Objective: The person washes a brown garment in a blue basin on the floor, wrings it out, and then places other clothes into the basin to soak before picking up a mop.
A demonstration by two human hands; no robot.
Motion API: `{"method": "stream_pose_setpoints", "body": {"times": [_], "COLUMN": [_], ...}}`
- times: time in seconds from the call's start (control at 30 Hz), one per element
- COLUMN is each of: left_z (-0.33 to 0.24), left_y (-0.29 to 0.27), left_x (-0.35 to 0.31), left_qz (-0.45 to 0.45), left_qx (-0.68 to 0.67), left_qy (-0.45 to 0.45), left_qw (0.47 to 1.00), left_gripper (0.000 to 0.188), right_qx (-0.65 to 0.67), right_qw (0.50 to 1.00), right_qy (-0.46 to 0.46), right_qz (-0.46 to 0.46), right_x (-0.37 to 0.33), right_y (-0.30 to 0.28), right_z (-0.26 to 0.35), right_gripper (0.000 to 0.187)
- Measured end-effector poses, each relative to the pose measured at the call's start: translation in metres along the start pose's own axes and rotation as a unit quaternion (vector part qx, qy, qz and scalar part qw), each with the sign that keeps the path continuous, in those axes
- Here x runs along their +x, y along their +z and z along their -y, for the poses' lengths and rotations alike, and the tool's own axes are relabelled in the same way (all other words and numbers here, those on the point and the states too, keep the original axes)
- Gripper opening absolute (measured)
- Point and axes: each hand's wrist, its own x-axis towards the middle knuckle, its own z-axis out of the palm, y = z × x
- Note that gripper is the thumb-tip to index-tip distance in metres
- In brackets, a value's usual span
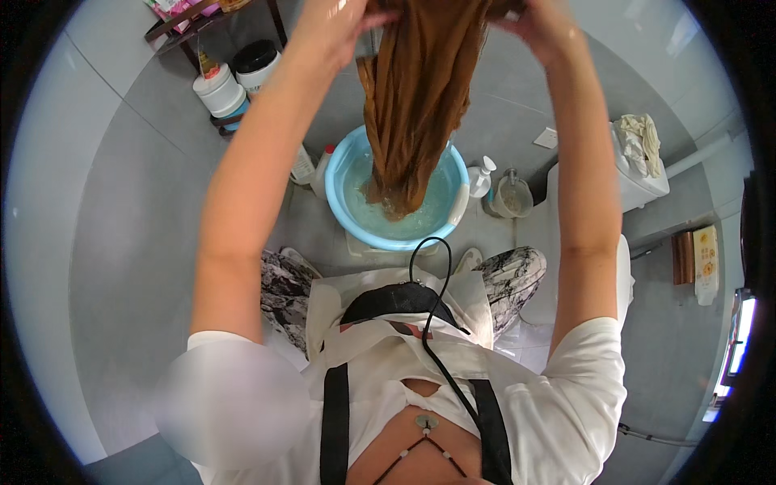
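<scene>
A wet brown cloth (424, 97), perhaps a garment, hangs in long folds between my raised hands. At the top edge of the view my left hand (346, 23) grips its upper left part, and my right hand (543, 29) grips its upper right part. Some of the fingers are cut off by the frame or hidden by the cloth. Below, a round light-blue basin (338, 198) holds water (440, 202). The cloth's lower end dips into this water, where the surface is stirred up.
A white pump bottle (482, 178) and a clear cup (514, 198) stand right of the basin. To its left are bottles (322, 174). A dark shelf (190, 28) and white tubs (220, 90) stand farther left. At the right is a white toilet (638, 182) with a cloth (640, 144) on it.
</scene>
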Motion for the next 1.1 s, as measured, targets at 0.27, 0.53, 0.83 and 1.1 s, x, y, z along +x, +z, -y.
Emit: {"method": "stream_pose_setpoints", "body": {"times": [0.27,0.53,0.83,1.1], "left_z": [-0.06,0.09,0.284,0.339], "left_y": [0.02,-0.029,-0.063,-0.052], "left_x": [0.026,-0.009,-0.092,-0.146], "left_qz": [0.003,-0.061,0.038,0.249], "left_qx": [-0.085,-0.037,0.325,0.614], "left_qy": [0.124,-0.05,-0.26,-0.361], "left_qw": [0.989,0.996,0.909,0.656], "left_gripper": [0.021,0.036,0.032,0.081], "right_qx": [0.004,-0.05,-0.234,-0.55], "right_qw": [0.994,0.998,0.964,0.727], "right_qy": [-0.112,0.02,0.108,0.263], "right_qz": [-0.017,0.046,0.061,0.316], "right_x": [0.014,0.004,-0.088,-0.131], "right_y": [0.011,-0.019,-0.032,0.022], "right_z": [0.072,-0.1,-0.358,-0.365], "right_gripper": [0.024,0.03,0.031,0.083]}}
